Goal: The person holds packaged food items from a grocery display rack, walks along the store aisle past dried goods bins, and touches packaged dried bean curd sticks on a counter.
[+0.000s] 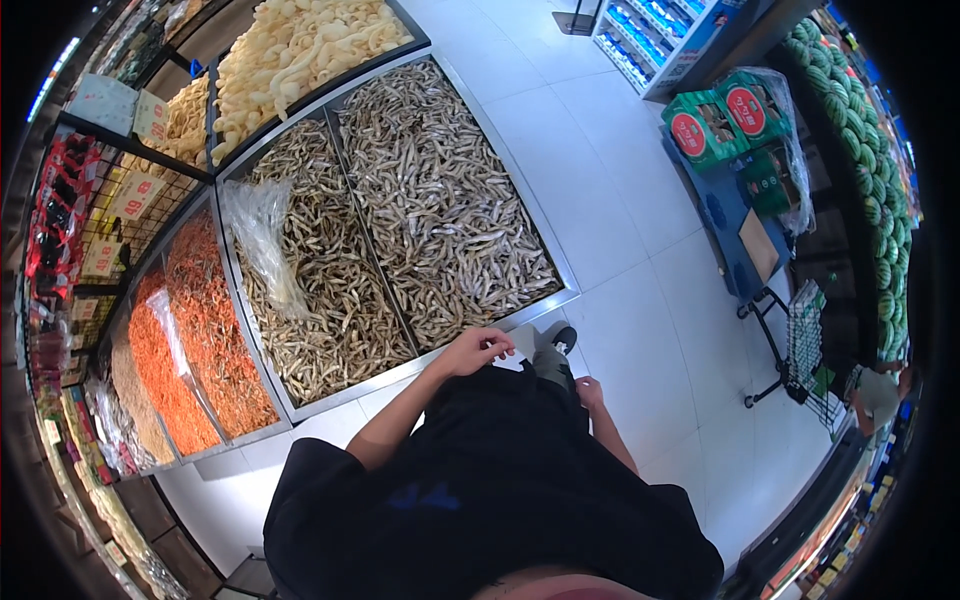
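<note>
My left hand (478,351) hangs in front of my waist, beside the metal rim of the dried-fish bin. Its fingers are loosely curled and a little apart, with nothing seen in them. At my other side, my right hand (589,391) hangs low by my thigh, partly hidden by my black shirt (510,480). Small silvery dried fish (450,210) fill the nearer right compartment. In the compartment left of it lie darker dried fish (330,330), with a clear plastic bag (262,240) on top.
Orange dried shrimp (214,322) fill bins at left, below price cards (135,196). Pale puffed food (315,52) lies in a far bin. White floor tiles (637,322) run rightward to a blue cart (720,217) with green boxes, watermelons (862,150) and a person (877,397).
</note>
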A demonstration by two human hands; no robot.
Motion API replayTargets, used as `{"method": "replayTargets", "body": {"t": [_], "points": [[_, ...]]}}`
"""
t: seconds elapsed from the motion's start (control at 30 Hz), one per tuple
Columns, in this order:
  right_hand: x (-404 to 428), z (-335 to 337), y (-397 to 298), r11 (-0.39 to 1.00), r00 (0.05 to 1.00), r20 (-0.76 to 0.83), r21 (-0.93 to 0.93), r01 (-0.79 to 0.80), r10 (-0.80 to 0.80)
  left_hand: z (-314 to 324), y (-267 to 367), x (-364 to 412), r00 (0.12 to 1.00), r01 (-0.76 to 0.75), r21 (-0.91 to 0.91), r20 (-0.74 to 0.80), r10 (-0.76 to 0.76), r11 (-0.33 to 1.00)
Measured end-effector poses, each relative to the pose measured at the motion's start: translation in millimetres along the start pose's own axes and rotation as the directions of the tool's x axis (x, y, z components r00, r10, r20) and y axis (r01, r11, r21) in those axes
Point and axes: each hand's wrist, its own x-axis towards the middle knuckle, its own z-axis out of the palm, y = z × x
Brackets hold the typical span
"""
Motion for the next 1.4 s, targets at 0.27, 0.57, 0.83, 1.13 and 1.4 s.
{"method": "replayTargets", "body": {"t": [0.27, 0.57, 0.83, 1.13, 1.4], "points": [[55.3, -89.7, 35.5, 0.999, 0.996, 0.077, 0.006, 0.036, -0.036, 69.5, -7.8, 77.0, 0.993, -0.113, 0.021, -0.028, 0.114, 0.993], [88.2, -239.1, 81.4, 0.900, 0.969, 0.225, 0.397, -0.182, 0.097, 183.2, 36.1, 160.2, 0.990, -0.123, 0.192, -0.042, 0.134, 0.974], [153.9, -298.1, 54.8, 0.804, 0.973, 0.215, 0.563, -0.191, 0.081, 215.7, 57.8, 209.4, 0.977, -0.155, 0.112, -0.129, 0.169, 0.982], [215.3, -291.0, -132.4, 0.896, 0.905, 0.374, 0.444, 0.019, -0.204, 181.4, 80.8, 281.3, 0.943, -0.208, 0.055, -0.254, 0.215, 0.977], [319.1, -325.3, -204.9, 0.997, 0.915, 0.402, 0.078, 0.001, -0.032, 107.8, 110.3, 358.7, 0.919, -0.236, -0.034, -0.333, 0.212, 0.971]]}}
